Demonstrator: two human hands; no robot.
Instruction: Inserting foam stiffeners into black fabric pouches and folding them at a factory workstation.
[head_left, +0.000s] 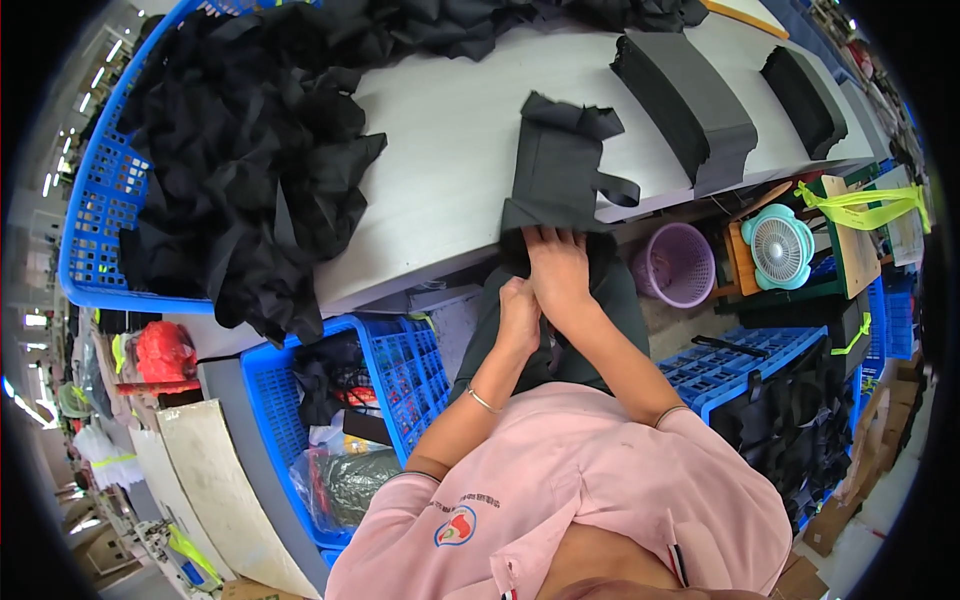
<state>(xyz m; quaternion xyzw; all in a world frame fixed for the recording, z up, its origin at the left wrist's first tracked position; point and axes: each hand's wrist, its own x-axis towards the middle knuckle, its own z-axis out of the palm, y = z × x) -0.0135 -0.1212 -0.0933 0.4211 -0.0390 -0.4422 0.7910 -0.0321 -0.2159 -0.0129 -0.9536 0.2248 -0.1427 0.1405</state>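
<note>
A black fabric bag with a looped strap lies over the table's near edge, its near end hanging toward my lap. My right hand lies at that near end, fingertips tucked into the fold of the cloth and its thumb out of sight. Just below and to the left, my left hand is closed at the bag's lower edge, next to my right wrist. Its curled fingers are mostly hidden. Right of the bag, a long stack of black fabric pieces rests on the table.
A heap of black cloth pieces overflows a blue basket at left on the white table. A smaller black stack sits far right. Below are a purple bin, a turquoise fan and blue crates.
</note>
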